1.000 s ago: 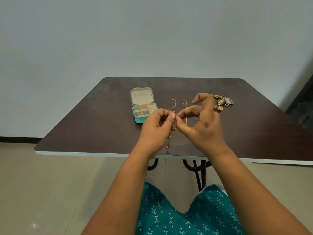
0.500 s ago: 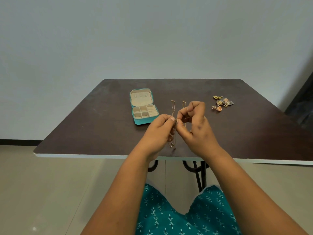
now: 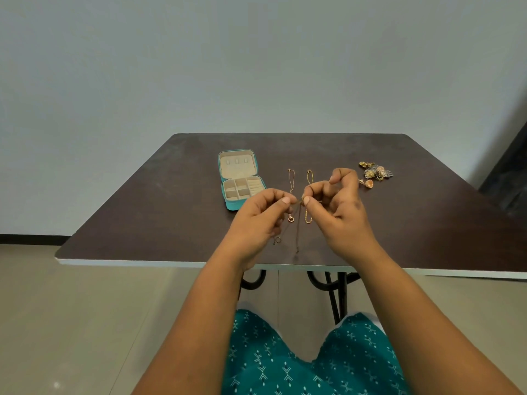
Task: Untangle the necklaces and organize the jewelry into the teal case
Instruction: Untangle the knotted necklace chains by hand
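My left hand (image 3: 258, 220) and my right hand (image 3: 340, 212) are raised over the near middle of the dark table (image 3: 159, 201). Each pinches a thin dark chain (image 3: 297, 226) between thumb and forefinger, and its ends hang down between them. Behind the hands two straightened chains lie on the table: a rose-gold necklace (image 3: 290, 183) and a gold beaded chain (image 3: 309, 178). The teal case (image 3: 239, 178) stands open to the left, its cream compartments showing. A pile of earrings (image 3: 375, 173) lies to the right.
The table's white front edge (image 3: 142, 262) runs just below my hands. Black metal legs (image 3: 333, 289) show under it. A plain wall stands behind the table, and my lap in teal patterned cloth (image 3: 308, 357) fills the bottom.
My hands have drawn slightly apart and my right fingers have uncurled a little. The thin chain now hangs longer between them, with its ends lower.
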